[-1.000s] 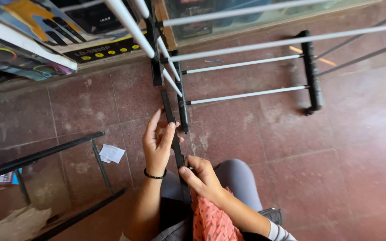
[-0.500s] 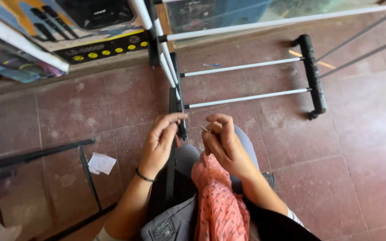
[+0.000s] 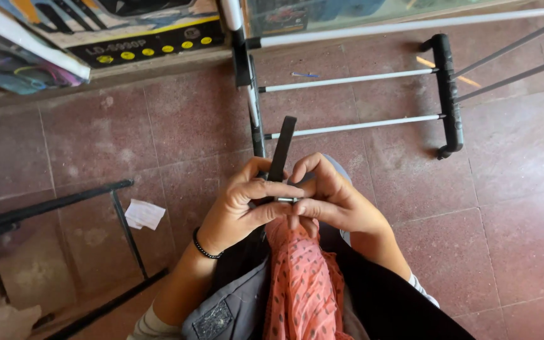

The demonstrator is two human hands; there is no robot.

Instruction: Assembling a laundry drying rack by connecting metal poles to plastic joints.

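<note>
Head view looks down on a reddish tiled floor [image 3: 511, 208], where a folding rack [image 3: 354, 79] of white rods and black end pieces lies open near the wall. A second black frame [image 3: 51, 204] stands to the left, a scrap of paper [image 3: 144, 214] beside it. Both hands meet over the lap: the left hand [image 3: 240, 208] is closed around a black bar [image 3: 281, 148], holding it upright and steady, while the right hand [image 3: 332, 198] pinches a small metal pin [image 3: 286, 200] against it.

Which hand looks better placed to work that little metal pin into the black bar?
Probably the right hand: its fingertips pinch the small metal pin, while the left hand wraps the black bar, steadying it.
</note>
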